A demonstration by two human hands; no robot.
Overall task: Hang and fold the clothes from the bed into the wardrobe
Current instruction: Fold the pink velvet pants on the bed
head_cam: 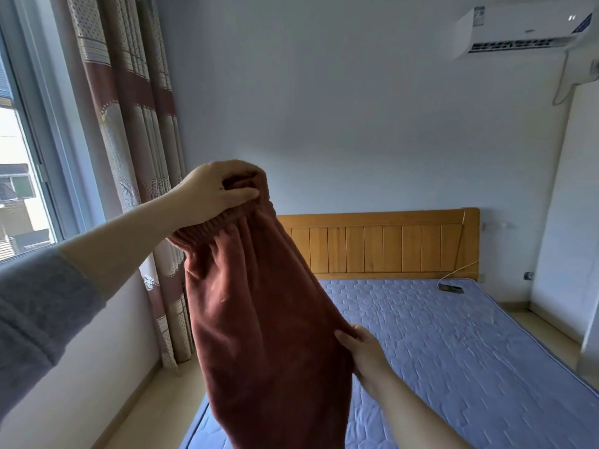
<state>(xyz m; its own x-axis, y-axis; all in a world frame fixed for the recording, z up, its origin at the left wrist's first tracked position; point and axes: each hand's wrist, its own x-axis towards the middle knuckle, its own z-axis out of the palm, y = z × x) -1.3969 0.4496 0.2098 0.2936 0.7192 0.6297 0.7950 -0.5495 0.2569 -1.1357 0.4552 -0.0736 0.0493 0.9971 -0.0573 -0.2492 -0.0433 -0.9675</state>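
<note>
Your left grip (210,192) is pinching the bunched elastic waistband (223,222) of the fleece trousers (259,319), with the thumb lying across the front and the fingers curled over the top of the gather. It is holding them up high, left of centre, with your grey sleeve (32,319) pushed back on the forearm.

Your right grip (359,348) is clasping the right edge of the same trousers lower down and nearer to you. The thumb is pressing on the front of the cloth and the fingers are tucked behind it, out of sight.

Those rust-brown trousers are hanging in the air between the two grips, draping down past the bottom of the view, over the near left corner of the bed (470,367).

That bed is showing a blue quilted mattress, running away to a wooden headboard (379,244) against the far wall. A small dark flat object (450,288) with a thin cable is lying on the far right part of the mattress.

On the left, a patterned curtain (136,124) is hanging beside the window (26,157). High on the far right, an air conditioner (525,30) is sitting on the wall.
</note>
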